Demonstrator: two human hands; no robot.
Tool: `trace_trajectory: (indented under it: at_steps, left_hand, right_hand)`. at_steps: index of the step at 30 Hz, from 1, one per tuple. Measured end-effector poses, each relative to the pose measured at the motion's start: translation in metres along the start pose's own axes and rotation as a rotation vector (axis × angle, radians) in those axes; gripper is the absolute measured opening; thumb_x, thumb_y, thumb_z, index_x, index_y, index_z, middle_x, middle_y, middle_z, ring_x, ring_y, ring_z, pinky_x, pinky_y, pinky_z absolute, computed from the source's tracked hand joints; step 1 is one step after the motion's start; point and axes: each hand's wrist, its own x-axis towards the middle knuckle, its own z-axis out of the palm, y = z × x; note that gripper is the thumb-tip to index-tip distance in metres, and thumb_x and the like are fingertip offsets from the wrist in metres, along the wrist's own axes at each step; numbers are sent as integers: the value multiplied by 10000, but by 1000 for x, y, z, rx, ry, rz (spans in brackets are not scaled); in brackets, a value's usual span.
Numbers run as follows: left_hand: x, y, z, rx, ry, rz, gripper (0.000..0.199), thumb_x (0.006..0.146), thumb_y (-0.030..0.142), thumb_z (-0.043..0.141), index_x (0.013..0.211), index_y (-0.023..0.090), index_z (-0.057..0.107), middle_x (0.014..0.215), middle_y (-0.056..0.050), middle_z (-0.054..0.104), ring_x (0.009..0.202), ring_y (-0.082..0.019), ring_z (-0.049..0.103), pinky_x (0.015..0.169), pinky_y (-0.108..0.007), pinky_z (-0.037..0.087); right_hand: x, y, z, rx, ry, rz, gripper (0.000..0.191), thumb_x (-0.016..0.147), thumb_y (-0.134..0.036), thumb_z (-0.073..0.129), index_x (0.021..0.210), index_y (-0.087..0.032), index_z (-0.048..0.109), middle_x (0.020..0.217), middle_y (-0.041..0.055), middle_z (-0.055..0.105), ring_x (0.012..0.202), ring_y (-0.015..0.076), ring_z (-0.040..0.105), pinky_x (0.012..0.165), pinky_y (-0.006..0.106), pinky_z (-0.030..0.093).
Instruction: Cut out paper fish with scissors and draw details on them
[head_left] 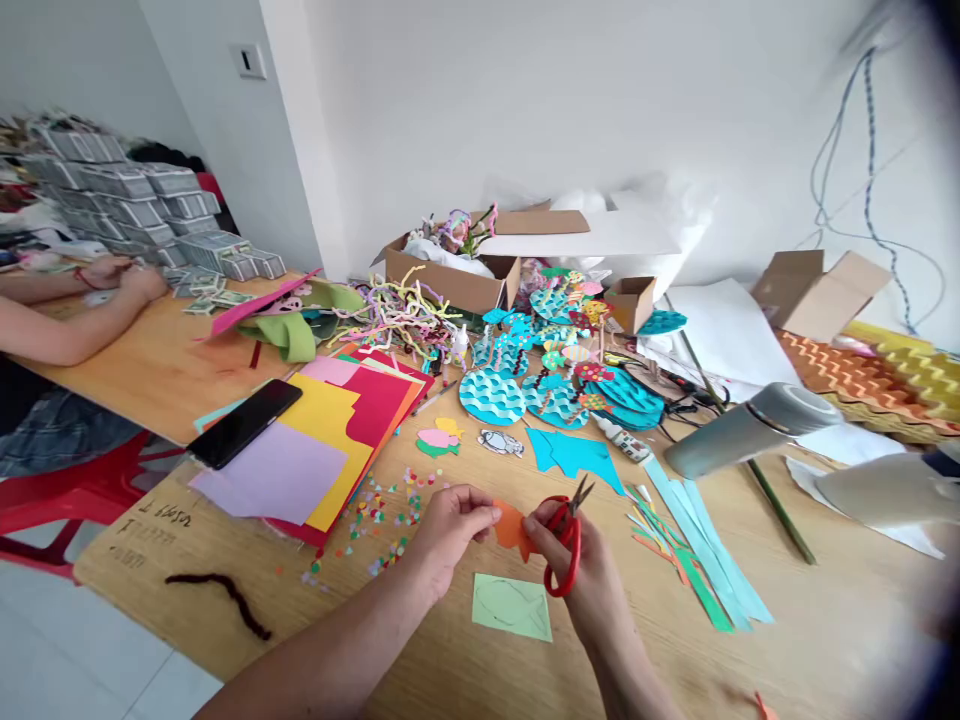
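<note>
An orange paper cutout (pixel 511 528) is stretched between my two hands over the table. My left hand (pixel 455 528) pinches its left end between thumb and fingertips. My right hand (pixel 581 550) pinches the right end and also carries red-handled scissors (pixel 562 575), whose blades point up and away from the paper, slightly apart. Below the cutout lies a light green paper (pixel 511 606) with a fish outline drawn in pencil. Just beyond my hands are a pink and green paper fish (pixel 438 441), a drawn grey-and-white cutout (pixel 501 442) and blue paper pieces (pixel 576 456).
Coloured paper sheets (pixel 330 400) with a black phone (pixel 246 422) lie at left, near scattered paper dots (pixel 386 515). Wavy blue discs (pixel 492 397), a glue bottle (pixel 624 440), paper strips (pixel 701 540) and a grey bottle (pixel 742 430) stand beyond. Another person's arms (pixel 82 310) rest far left.
</note>
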Motion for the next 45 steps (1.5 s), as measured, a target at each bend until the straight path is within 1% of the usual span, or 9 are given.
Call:
trace_trajectory:
  at_steps: [4,10,14,18,23,34,40,43,45]
  left_hand:
    - [-7,6,-10,166,-51,25,197,553,291,754,604,156,619,563,10,550,510,-92,433,496,-234,307]
    - [-8,20,-29,190,66,103,219,580,345,732,595,163,612,535,24,513,485,-88,422,446,-217,282]
    - [-1,25,-42,189,153,159,226,584,361,732,618,161,633,531,25,532,457,-75,415,431,-202,280]
    - [17,28,-52,220,246,193,228,581,353,729,646,156,633,577,3,598,416,-61,388,391,-192,257]
    - [45,28,-64,332,325,255,161,592,289,703,638,160,618,497,12,581,392,-87,441,379,-192,298]
    - [76,17,-75,469,408,265,90,671,235,651,661,154,613,485,22,578,330,-81,386,369,-202,288]
    - [69,26,-78,626,456,296,95,628,208,717,700,178,664,539,-13,602,543,-169,572,520,-234,382]
    - [50,44,-73,693,530,375,259,598,199,754,847,217,685,599,-12,604,759,-220,615,666,-258,409]
    - [26,60,-68,780,553,505,282,624,231,749,899,232,689,667,-22,632,759,-222,607,715,-278,417]
  right_hand:
    - [0,-5,-1,-81,-9,-20,303,747,-471,644,700,-187,549,594,-3,585,561,166,544,530,258,416]
    - [5,0,-24,-167,163,-45,308,754,-479,645,756,-180,571,702,54,649,707,228,628,642,310,483]
    - [4,16,-45,-217,312,-90,300,764,-472,636,752,-182,563,726,59,643,719,225,622,628,305,471]
    - [6,44,-49,-286,430,-68,307,787,-485,583,732,-190,514,699,35,609,569,171,550,519,272,418]
    - [12,69,-47,-357,399,-99,321,781,-514,555,757,-199,503,669,8,579,559,169,532,525,267,411]
    - [15,80,-54,-398,343,-140,318,796,-521,532,773,-204,513,707,27,610,627,195,585,582,270,440]
    - [16,82,-55,-422,328,-112,332,793,-534,524,755,-204,502,673,16,594,577,179,556,538,260,424]
    - [15,79,-53,-433,346,-128,322,803,-523,510,722,-213,475,632,-8,553,552,164,522,526,252,406]
    - [15,78,-51,-426,356,-144,326,798,-525,513,713,-213,475,635,-7,556,562,166,529,537,255,411]
